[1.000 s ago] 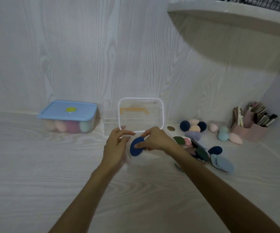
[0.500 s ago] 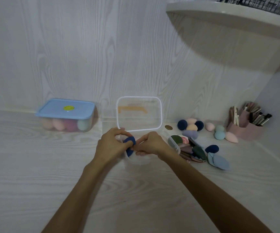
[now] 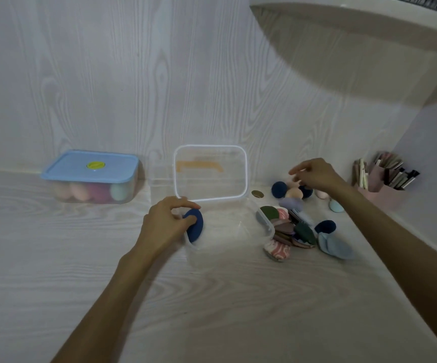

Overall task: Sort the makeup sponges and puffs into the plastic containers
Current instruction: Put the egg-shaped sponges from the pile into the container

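Note:
My left hand (image 3: 166,222) grips a dark blue puff (image 3: 195,225) and holds it on edge against the left inner wall of the clear open container (image 3: 265,225). The container's clear lid (image 3: 210,172) leans upright against the wall behind it. My right hand (image 3: 314,174) hovers with fingers apart, holding nothing, just above a cluster of egg-shaped sponges (image 3: 292,192) at the back right. A heap of flat puffs (image 3: 290,229) in several colours lies right of the container.
A closed container with a blue lid (image 3: 90,165), holding pastel sponges, stands at the back left. A pink holder with brushes (image 3: 385,179) sits in the right corner. A white shelf (image 3: 356,19) juts out overhead on the right.
My right hand let go of the blue puff and moved right and back to the sponges. My left hand kept the puff and set it lower inside the clear container.

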The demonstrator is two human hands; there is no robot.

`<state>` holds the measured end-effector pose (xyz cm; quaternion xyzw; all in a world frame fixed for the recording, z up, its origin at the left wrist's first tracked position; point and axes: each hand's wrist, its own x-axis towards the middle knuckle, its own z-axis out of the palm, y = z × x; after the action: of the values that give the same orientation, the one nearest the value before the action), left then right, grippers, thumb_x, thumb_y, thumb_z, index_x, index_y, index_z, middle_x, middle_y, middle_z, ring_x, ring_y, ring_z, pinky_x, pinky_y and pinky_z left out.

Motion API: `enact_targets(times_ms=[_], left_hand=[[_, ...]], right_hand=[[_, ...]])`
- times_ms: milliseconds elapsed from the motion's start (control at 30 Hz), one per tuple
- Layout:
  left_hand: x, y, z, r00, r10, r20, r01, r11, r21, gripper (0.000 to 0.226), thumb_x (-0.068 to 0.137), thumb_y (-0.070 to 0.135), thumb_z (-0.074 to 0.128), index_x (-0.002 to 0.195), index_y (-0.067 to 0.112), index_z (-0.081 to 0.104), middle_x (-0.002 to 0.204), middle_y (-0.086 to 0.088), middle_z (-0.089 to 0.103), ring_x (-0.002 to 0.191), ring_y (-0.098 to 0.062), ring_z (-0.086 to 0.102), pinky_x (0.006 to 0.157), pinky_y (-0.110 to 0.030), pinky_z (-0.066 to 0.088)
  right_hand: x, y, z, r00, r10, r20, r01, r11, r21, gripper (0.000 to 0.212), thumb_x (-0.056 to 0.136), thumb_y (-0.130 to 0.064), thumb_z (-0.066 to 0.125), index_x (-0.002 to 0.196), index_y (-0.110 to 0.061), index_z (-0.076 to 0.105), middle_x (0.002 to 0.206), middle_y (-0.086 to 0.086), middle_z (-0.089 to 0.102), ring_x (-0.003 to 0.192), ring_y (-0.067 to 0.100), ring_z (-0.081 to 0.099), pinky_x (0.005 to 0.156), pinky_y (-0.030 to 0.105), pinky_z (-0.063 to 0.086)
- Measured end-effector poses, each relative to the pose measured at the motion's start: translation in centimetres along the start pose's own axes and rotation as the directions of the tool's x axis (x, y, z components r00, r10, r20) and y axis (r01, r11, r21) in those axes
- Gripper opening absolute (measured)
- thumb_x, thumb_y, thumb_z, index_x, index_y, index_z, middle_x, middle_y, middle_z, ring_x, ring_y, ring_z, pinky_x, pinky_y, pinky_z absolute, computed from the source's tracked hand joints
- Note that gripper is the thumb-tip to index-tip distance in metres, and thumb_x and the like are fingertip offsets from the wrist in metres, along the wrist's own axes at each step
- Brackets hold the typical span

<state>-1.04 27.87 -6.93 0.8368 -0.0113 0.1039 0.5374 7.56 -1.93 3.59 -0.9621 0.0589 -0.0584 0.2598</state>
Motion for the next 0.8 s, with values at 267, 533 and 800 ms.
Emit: enact_targets(times_ms=[267, 533, 800], left_hand=[[0.2, 0.3, 0.2, 1.000, -0.019, 0.002, 0.019, 0.999, -0.050, 0.025, 0.079, 0.014, 0.071, 0.085, 0.038, 0.069, 0.129, 0.007, 0.060, 0.086, -0.015, 0.066, 0.090, -0.039, 0.052], [0.1, 0.2, 0.3, 0.999, -0.039, -0.007, 0.039, 0.998, -0.040, 0.022, 0.078, 0.015, 0.072, 0.085, 0.036, 0.069, 0.130, 0.008, 0.059, 0.082, -0.014, 0.066, 0.087, -0.037, 0.053], [0.1, 0.4, 0.2, 0.998, -0.056, -0.008, 0.056, 0.998, 0.003, 0.024, 0.077, 0.013, 0.071, 0.086, 0.035, 0.069, 0.125, 0.013, 0.058, 0.079, -0.011, 0.066, 0.081, -0.030, 0.052]], right_hand=[[3.2, 2.3, 3.8, 0.977, 0.213, -0.006, -0.210, 0.954, -0.216, 0.036, 0.083, -0.020, 0.064, 0.111, 0.002, 0.057, 0.099, 0.014, 0.060, 0.082, 0.027, 0.054, 0.070, 0.028, 0.042], [3.6, 4.0, 5.5, 0.931, 0.363, -0.046, -0.360, 0.931, 0.056, 0.052, 0.081, -0.021, 0.070, 0.122, 0.005, 0.052, 0.115, 0.019, 0.060, 0.100, 0.030, 0.057, 0.089, 0.035, 0.051], [2.0, 2.3, 2.6, 0.941, 0.309, -0.134, -0.274, 0.934, 0.230, 0.026, 0.084, -0.023, 0.060, 0.093, 0.002, 0.057, 0.106, 0.023, 0.061, 0.082, 0.031, 0.058, 0.071, 0.035, 0.047]])
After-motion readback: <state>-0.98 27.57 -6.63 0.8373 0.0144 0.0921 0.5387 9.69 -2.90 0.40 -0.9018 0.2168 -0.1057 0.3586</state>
